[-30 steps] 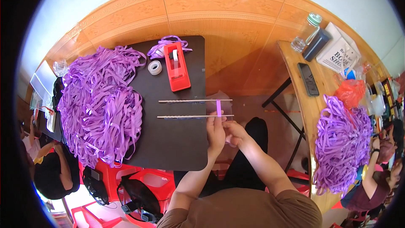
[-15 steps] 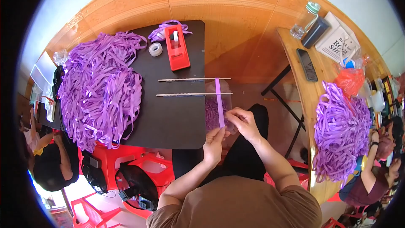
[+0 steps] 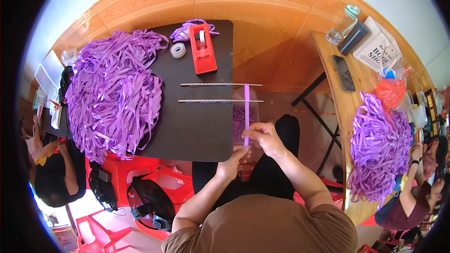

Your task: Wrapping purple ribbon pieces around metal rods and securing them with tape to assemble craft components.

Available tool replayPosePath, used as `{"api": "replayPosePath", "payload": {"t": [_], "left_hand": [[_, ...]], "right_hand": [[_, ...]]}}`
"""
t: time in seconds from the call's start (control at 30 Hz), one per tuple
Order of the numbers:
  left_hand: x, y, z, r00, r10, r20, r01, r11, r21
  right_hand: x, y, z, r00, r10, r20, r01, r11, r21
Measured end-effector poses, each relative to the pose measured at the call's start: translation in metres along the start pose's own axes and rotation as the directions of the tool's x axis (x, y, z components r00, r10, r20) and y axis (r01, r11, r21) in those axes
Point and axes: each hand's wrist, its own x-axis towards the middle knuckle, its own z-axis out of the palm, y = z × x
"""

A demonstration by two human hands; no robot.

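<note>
A purple ribbon point(image 3: 247, 112) hangs over two thin metal rods and runs toward me. Both the far rod point(image 3: 215, 85) and the near rod point(image 3: 213, 101) lie on the dark table with their tips past its right edge. My left hand point(image 3: 234, 160) pinches the ribbon's near end. Just above it, my right hand point(image 3: 265, 138) grips the ribbon with thumb and fingers. Beneath the ribbon, a clear bin point(image 3: 253, 107) holding purple ribbon pieces is partly hidden by my hands.
A large purple ribbon heap point(image 3: 117, 93) covers the left of the dark table point(image 3: 197, 136). Behind stand a red tape dispenser point(image 3: 204, 58) and a tape roll point(image 3: 178, 50). The wooden table point(image 3: 330, 65) at right bears a phone point(image 3: 343, 73), a bottle point(image 3: 344, 21) and another ribbon pile point(image 3: 380, 152).
My right hand has come in to the left and now grips the ribbon. My left hand has moved slightly down toward me. The view has shifted a little.
</note>
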Motion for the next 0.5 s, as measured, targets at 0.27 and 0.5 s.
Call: {"api": "replayPosePath", "payload": {"t": [0.27,0.5], "left_hand": [[-0.011,-0.007,0.006,0.975,0.222,-0.008,-0.222,0.974,-0.047],[-0.02,-0.003,0.008,0.919,0.39,0.054,-0.393,0.919,0.041]], "right_hand": [[-0.009,-0.007,-0.013,0.343,-0.747,0.57,0.533,-0.345,-0.773],[-0.01,-0.008,-0.012,0.163,-0.578,0.8,0.587,-0.595,-0.549]]}}
